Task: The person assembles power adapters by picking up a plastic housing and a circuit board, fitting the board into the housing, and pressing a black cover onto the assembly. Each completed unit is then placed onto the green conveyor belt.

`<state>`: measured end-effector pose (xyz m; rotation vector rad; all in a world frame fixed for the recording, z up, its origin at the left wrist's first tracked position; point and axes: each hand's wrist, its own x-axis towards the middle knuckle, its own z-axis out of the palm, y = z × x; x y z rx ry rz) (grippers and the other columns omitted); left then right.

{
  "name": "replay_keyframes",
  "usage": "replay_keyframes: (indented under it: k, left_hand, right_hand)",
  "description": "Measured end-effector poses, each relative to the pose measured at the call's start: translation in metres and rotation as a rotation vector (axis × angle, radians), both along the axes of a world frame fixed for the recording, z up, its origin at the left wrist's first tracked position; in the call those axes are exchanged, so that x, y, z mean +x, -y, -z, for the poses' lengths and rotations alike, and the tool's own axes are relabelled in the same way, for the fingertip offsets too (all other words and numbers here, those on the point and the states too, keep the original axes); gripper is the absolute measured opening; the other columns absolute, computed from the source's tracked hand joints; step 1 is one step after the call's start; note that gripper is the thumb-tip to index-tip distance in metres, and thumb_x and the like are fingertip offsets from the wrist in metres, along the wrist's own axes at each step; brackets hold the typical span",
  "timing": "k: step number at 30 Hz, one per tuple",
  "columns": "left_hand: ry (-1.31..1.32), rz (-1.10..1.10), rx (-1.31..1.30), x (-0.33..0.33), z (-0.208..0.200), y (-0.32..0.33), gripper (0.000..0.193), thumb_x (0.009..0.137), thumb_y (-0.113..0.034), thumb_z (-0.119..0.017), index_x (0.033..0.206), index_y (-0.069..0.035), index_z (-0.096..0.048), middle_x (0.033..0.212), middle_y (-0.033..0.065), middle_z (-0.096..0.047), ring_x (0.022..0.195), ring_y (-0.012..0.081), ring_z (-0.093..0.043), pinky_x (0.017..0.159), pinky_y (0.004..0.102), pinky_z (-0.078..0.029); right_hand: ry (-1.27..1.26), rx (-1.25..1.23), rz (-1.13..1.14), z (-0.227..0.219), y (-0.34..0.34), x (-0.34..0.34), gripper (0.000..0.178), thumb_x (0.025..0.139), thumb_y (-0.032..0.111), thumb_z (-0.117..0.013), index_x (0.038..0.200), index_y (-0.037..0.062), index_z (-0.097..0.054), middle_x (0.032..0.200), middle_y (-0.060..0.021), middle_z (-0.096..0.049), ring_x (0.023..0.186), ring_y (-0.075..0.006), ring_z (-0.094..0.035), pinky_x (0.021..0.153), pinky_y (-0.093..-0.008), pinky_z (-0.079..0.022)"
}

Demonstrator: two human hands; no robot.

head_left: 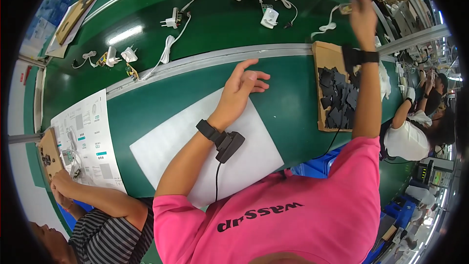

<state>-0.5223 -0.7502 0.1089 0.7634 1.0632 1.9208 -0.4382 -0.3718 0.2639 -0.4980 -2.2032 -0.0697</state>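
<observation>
My left hand (243, 85) hovers open, fingers loosely spread, above the green table at the far corner of a white sheet (171, 139). It holds nothing. A black band with a small black device (228, 144) sits on that wrist. My right hand (363, 13) is stretched out over the green conveyor belt (220, 22). It is closed on a small part (345, 9) at the end of a white cable (326, 27). A black band wraps that wrist too. Just below it lies a cardboard tray (323, 54) with several black pads (338, 95).
White plug adapters (269, 17) with cables and small circuit boards lie scattered along the belt. A printed sheet (90, 137) lies at the left, where a person in a striped shirt (110, 237) works with a cardboard fixture (49, 154). More people sit at the right (408, 139).
</observation>
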Motion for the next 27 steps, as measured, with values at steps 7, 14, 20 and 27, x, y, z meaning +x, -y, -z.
replay_keyframes:
  k: [7,14,20,27]
  left_hand:
    - [-0.078,0.029,0.027,0.004,0.000,-0.001,0.038,0.101,-0.022,-0.042,0.133,-0.002,-0.038,0.112,0.0167,-0.060,0.091,0.0192,-0.061,0.085,0.0314,-0.050]
    - [-0.070,0.012,-0.026,0.002,0.001,0.007,0.034,0.101,-0.020,-0.042,0.129,-0.001,-0.043,0.103,0.0148,-0.063,0.088,0.0179,-0.062,0.082,0.0300,-0.050]
    - [-0.038,0.018,0.007,0.000,-0.005,0.006,0.033,0.101,-0.021,-0.043,0.126,-0.001,-0.047,0.100,0.0135,-0.064,0.086,0.0174,-0.061,0.081,0.0295,-0.050]
    - [-0.016,0.014,0.015,-0.004,-0.002,0.018,0.036,0.102,-0.027,-0.040,0.126,-0.001,-0.048,0.099,0.0130,-0.064,0.087,0.0170,-0.061,0.082,0.0294,-0.049]
  right_hand:
    - [0.360,-0.360,-0.430,0.118,0.095,-0.101,0.040,0.087,0.033,-0.064,0.119,0.0097,-0.059,0.119,-0.0128,-0.057,0.102,-0.0247,-0.059,0.085,-0.0355,-0.048]
    - [0.201,-0.491,-0.564,0.033,0.183,-0.069,0.031,0.085,0.020,-0.069,0.110,0.0057,-0.060,0.104,-0.0102,-0.061,0.091,-0.0182,-0.062,0.076,-0.0280,-0.051]
    - [-0.439,-0.214,-0.403,-0.043,0.236,0.038,0.045,0.077,0.014,-0.077,0.117,0.0080,-0.057,0.103,-0.0060,-0.057,0.093,-0.0155,-0.058,0.077,-0.0296,-0.049]
    - [-0.037,0.070,-0.126,0.018,0.268,0.033,0.049,0.074,0.012,-0.077,0.119,0.0092,-0.058,0.113,-0.0131,-0.048,0.099,-0.0258,-0.051,0.078,-0.0347,-0.047]
